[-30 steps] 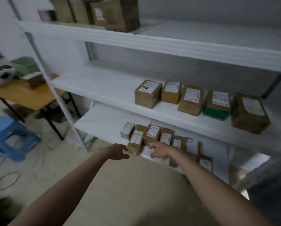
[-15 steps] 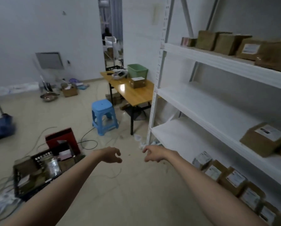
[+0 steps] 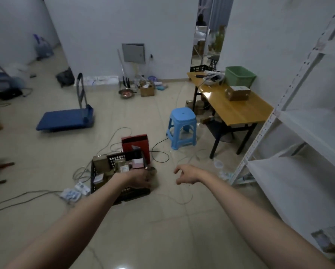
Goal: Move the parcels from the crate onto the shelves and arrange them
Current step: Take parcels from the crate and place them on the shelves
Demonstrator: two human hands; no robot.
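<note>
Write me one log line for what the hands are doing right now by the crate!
phase: fetching parcels | left hand: over black crate, grip unclear | right hand: empty, loose fingers | crate: on floor, parcels inside

Around you, a blue plastic stool (image 3: 182, 125) stands on the tiled floor just beside a wooden tabletop on black legs (image 3: 238, 109). On that tabletop you see a green plastic tub (image 3: 240, 76) at the far end and a brown cardboard box (image 3: 237, 93) in front of it. To your left, a blue flat platform trolley with an upright handle (image 3: 65, 118) sits well apart from the stool. A red paper bag (image 3: 136, 145) stands upright among loose grey cables (image 3: 23, 197), and a metal bowl (image 3: 126, 92) rests near the far wall.
</note>
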